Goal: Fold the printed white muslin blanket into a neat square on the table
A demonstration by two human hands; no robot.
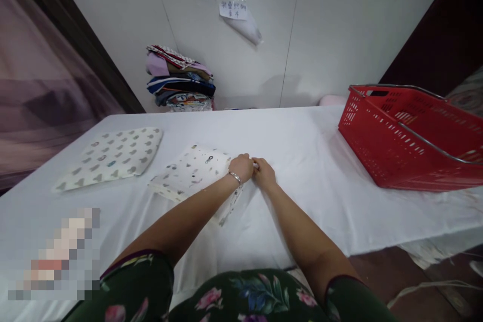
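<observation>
A white cloth [196, 166] with small printed figures lies partly folded on the table in front of me. Its right end is gathered up under my left hand [241, 167], whose fingers are closed on it; a silver bracelet circles that wrist. Right beside it, my right hand [264, 174] pinches a small white bit at the cloth's end. The two hands nearly touch, and the fingertips are partly hidden. A loose flap of the cloth hangs below my left wrist.
To the left lies a flat folded cloth [113, 156] with a grey pattern. A red plastic basket [377, 146] with metal handles stands on the right. Behind the white-covered table [302, 136], a stack of folded clothes [181, 80] rests against the wall, below a taped note [233, 8].
</observation>
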